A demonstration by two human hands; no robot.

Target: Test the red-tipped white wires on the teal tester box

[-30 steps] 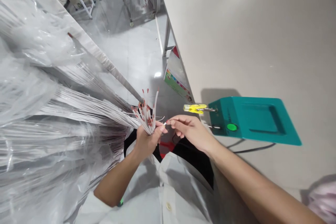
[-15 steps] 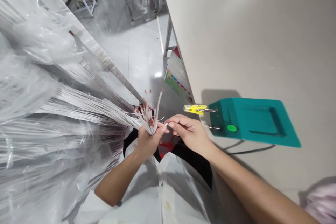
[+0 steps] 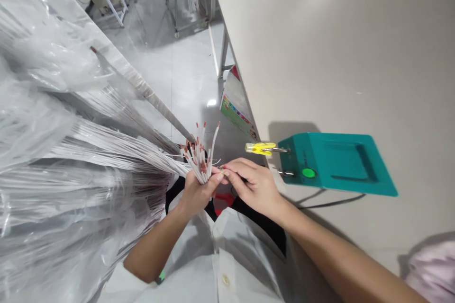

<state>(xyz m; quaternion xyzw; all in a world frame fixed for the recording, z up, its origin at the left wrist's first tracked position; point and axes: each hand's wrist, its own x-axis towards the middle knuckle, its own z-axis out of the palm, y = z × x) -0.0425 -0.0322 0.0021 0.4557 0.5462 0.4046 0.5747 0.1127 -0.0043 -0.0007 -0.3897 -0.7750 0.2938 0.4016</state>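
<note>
My left hand (image 3: 197, 194) is closed round a bundle of white wires (image 3: 201, 165) whose ends are reddish-brown. The wire ends fan upward out of the fist, and one stands higher than the others. My right hand (image 3: 254, 182) meets the left thumb, its thumb and forefinger pinched together at the fingertips. Whatever lies in that pinch is too small and covered to make out. Long white wires (image 3: 124, 142) run from the left towards the bundle.
Plastic-wrapped wire bundles (image 3: 42, 142) fill the left side. On the pale table (image 3: 337, 57) at right lies a teal device (image 3: 341, 161) with a green button and a yellow clip (image 3: 261, 148) at the table's edge. A wheeled rack (image 3: 174, 4) stands beyond on the floor.
My right fingers have moved slightly left and closed in against the left thumb, covering the small pale bit that showed between them. The camera view has shifted a little.
</note>
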